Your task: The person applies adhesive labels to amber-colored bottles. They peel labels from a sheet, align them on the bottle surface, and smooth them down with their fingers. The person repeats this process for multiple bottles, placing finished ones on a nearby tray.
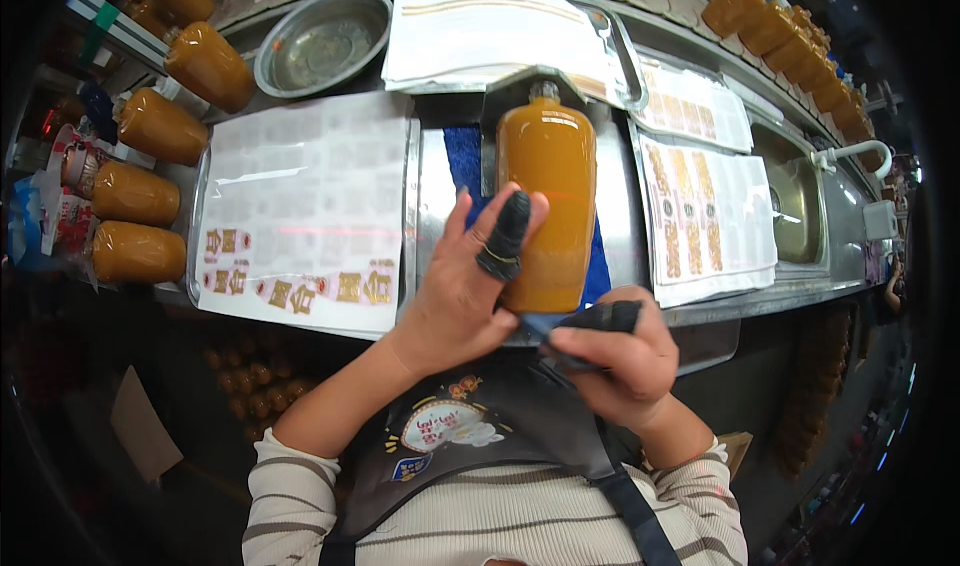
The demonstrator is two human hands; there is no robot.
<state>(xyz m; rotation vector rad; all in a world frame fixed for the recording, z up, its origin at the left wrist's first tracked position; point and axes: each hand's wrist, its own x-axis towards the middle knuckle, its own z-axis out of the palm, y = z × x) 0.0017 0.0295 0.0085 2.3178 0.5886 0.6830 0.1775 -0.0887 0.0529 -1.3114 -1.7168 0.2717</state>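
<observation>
Nearest me, my right hand [615, 351] pinched the bottle's [545, 201] base while my left hand [465, 286] lay open on it, over the worktop [440, 181]

Wore a cream long-sleeved top with thin brown stripes under a dark apron bearing a cartoon patch. Black finger cots on left hand [462, 286] and right hand [615, 351]; forearms bare.
</observation>
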